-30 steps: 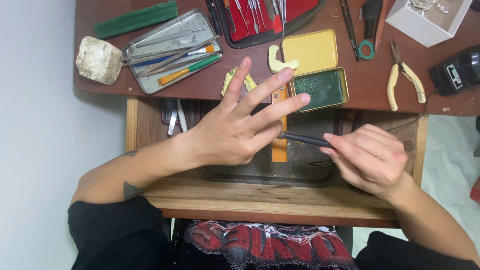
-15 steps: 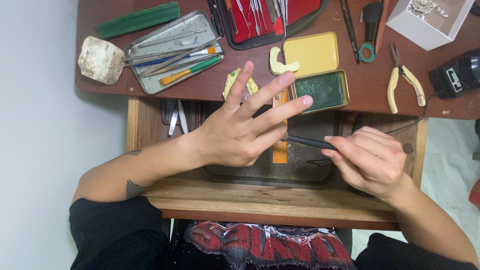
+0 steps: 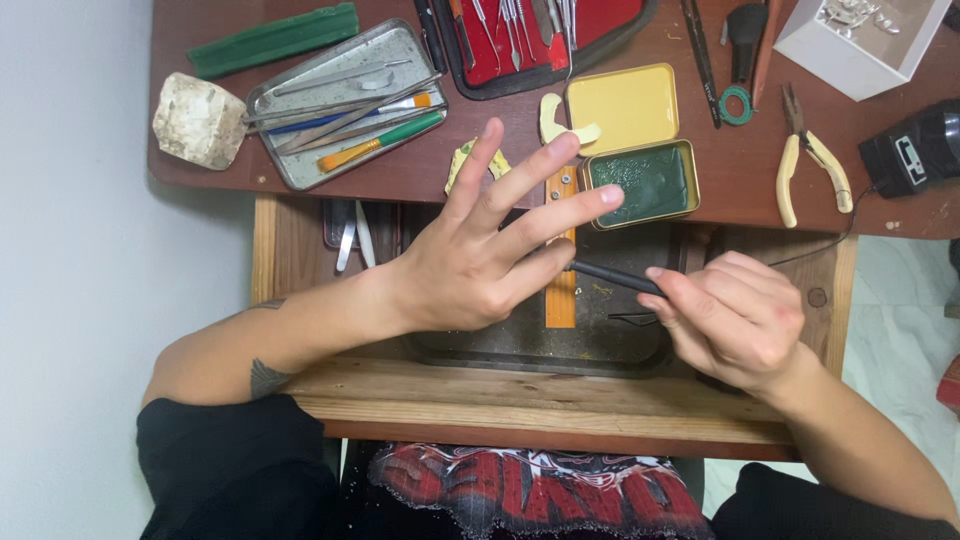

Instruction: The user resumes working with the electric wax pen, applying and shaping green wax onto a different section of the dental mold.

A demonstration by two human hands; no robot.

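Over the open wooden drawer (image 3: pixel 560 395), the dark slim hand tool (image 3: pixel 612 277) runs level between the two hands. Right hand (image 3: pixel 735 320): fingers curled round the tool's handle end, gripping it. Left hand (image 3: pixel 480 265): fingers spread and loose, grasping nothing; the tool's tip disappears behind its little finger, so contact between tip and skin cannot be told.

Risk, as judged: the tip is hidden close against the left fingers; a slip or a push from the right hand could jab or scrape them. A thin cord (image 3: pixel 815 250) trails from the right hand's side toward the black box (image 3: pixel 915 150) on the desk; a snag there could jerk the tool.

Containers:
- Drawer: dark tray (image 3: pixel 610 350) on its floor, an orange wooden strip (image 3: pixel 560 300) across it; a few slim metal tools (image 3: pixel 352 240) at the left.
- Square tin (image 3: pixel 640 183): green wax-like fill; its yellow lid (image 3: pixel 622 108) lies just beside it.
- Metal tray (image 3: pixel 345 100): files, tweezers, orange-and-green handled tools.
- Red-lined case (image 3: pixel 520 35): row of steel instruments.
- White box (image 3: pixel 860 35): small metal pieces, too small to identify.
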